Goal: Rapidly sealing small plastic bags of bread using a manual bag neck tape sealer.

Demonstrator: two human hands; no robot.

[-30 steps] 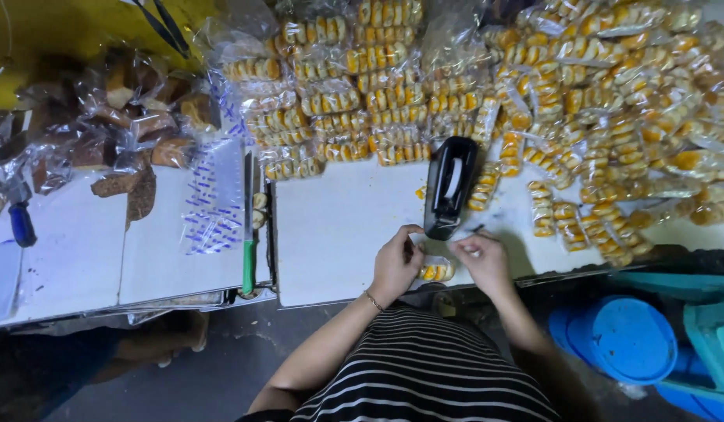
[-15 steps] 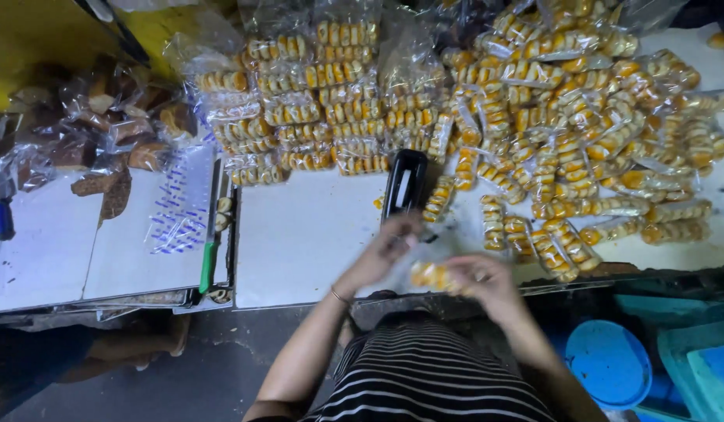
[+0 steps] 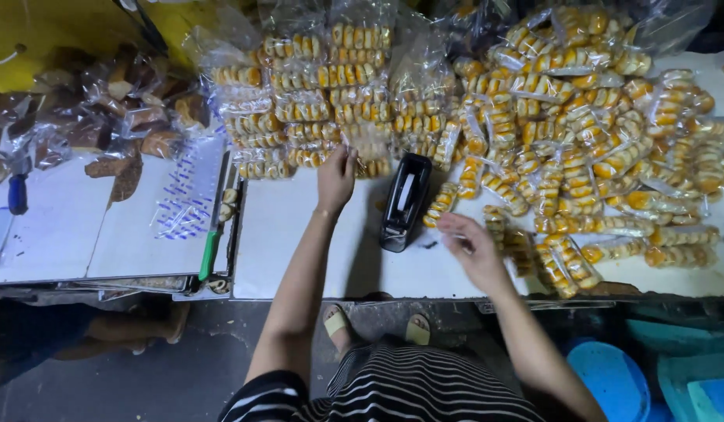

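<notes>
My left hand [image 3: 335, 178] reaches far forward to the front edge of a neat stack of clear packets of yellow biscuits [image 3: 315, 101]. Its fingertips pinch the plastic of one packet [image 3: 360, 155] there. My right hand [image 3: 473, 248] hovers low over the white table [image 3: 299, 234] with its fingers apart and nothing in it. It is just below a loose packet [image 3: 440, 205] and left of a big loose heap of the same packets [image 3: 596, 156]. A black hand-sized device [image 3: 405, 202] stands between my hands.
Bags of brown pastries [image 3: 120, 117] lie at the far left. A sheet of small blue-marked labels [image 3: 178, 207], a green-handled tool [image 3: 210, 252] and a blue-handled tool [image 3: 18, 195] lie on the left table. Blue tubs [image 3: 612, 379] stand on the floor at the right.
Both hands were together at the table's near edge with a packet. My left hand has since stretched forward to the stack, and my right hand now holds nothing.
</notes>
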